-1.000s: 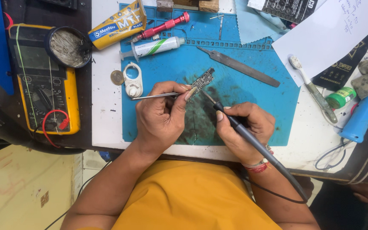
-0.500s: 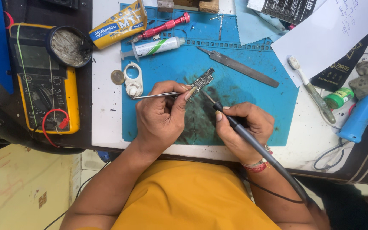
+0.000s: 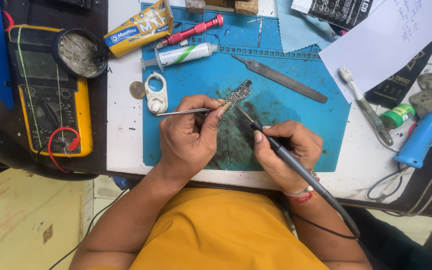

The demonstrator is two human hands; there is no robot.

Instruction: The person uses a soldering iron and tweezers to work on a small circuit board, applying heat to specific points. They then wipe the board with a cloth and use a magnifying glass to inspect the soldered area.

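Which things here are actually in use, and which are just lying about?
In use: left hand with tweezers; right hand with soldering iron; small circuit board.
Lying about: metal file, syringe, red screwdriver, toothbrush, multimeter, coin.

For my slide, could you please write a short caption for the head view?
Left hand steadies a small circuit board with tweezers while right hand applies a soldering iron.

**Soldering a small circuit board on a blue mat**

Left hand grips tweezers against a small circuit board. Right hand holds a soldering iron, tip at the board. Blue mat also bears a metal file, syringe and red screwdriver; yellow multimeter at far left.
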